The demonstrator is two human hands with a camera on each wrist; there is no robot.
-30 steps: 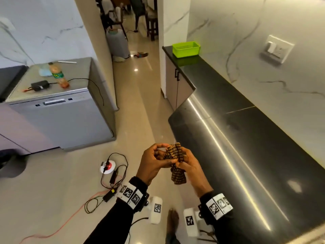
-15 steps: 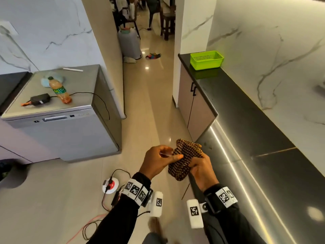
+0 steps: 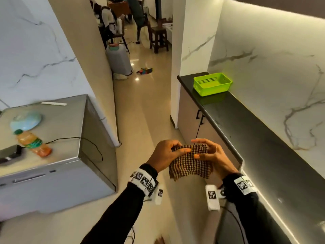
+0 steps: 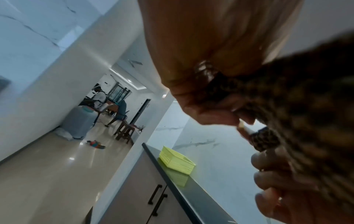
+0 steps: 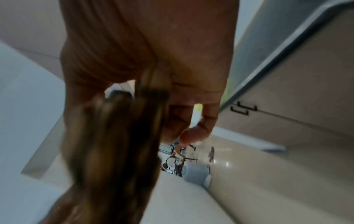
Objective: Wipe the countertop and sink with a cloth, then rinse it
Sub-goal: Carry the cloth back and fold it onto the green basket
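Note:
A brown checked cloth [image 3: 190, 162] hangs spread between both hands, in the air beside the front edge of the black countertop [image 3: 263, 131]. My left hand [image 3: 167, 154] pinches its upper left corner, thumb across the front. My right hand [image 3: 211, 154] holds the upper right part, fingers behind the fabric and thumb on its front. In the left wrist view the cloth [image 4: 298, 97] fills the right side, blurred. In the right wrist view the cloth [image 5: 114, 144] hangs as a dark blur below the palm. No sink is in view.
A green plastic basket [image 3: 212, 83] stands at the far end of the countertop. Cabinet doors with black handles [image 3: 199, 117] sit below it. On the left a steel appliance [image 3: 52, 141] carries a bottle [image 3: 32, 143], a bowl and a cable. A tiled corridor runs ahead.
The cloth went from a bunched wad to an opened, spread sheet held between both hands. My view swung left and forward along the counter, bringing the green basket closer.

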